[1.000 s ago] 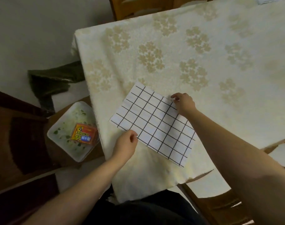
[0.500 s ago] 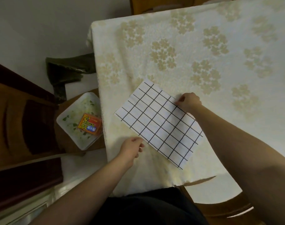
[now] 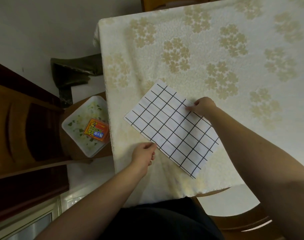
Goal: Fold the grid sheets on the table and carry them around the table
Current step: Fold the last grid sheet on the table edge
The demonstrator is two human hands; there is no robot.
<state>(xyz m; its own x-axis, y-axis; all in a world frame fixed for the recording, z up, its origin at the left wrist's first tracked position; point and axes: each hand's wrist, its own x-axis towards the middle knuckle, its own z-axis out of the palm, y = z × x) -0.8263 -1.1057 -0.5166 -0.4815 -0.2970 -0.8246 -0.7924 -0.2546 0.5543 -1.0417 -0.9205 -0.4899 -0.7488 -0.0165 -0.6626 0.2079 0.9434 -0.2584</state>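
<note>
The only readable marking is on a small orange packet (image 3: 96, 132) lying in a white tray (image 3: 73, 135) at about nine o'clock from the desk (image 3: 217, 49). It carries Chinese characters in yellow and white, with a blue band across its lower part; the characters are too small to make out reliably.

white tray (image 3: 73, 130) | orange packet (image 3: 96, 132) in tray | wooden chair (image 3: 18, 129)
</note>
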